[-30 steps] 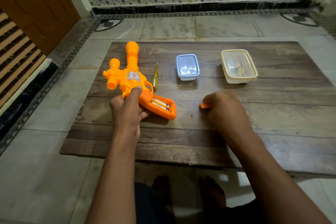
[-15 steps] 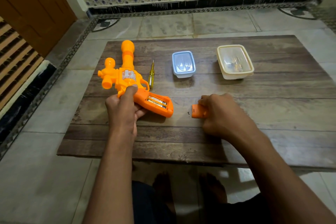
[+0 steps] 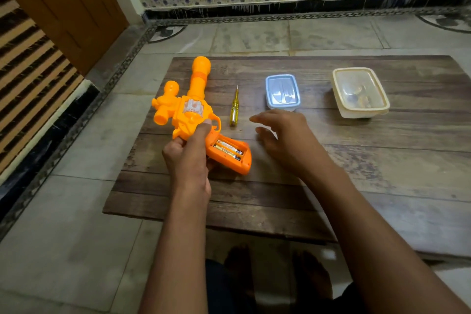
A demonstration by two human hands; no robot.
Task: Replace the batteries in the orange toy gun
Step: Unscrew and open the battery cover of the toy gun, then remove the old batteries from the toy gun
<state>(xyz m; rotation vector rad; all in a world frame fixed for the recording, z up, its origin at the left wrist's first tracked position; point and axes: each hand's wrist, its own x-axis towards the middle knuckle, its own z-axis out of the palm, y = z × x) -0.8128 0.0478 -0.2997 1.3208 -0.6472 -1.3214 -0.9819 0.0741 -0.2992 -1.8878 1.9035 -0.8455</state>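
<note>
Left hand (image 3: 188,160) holds toy gun (image 3: 193,115) mid-body.

One camera sits on my head, looking forward and down, close over the worktop (image 3: 331,173), the patterned wall beyond; my feet, I think, show dimly below.

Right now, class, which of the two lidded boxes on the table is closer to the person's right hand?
The blue-lidded box: it sits just beyond the right hand. The cream box stands further right, well apart from it.
</note>
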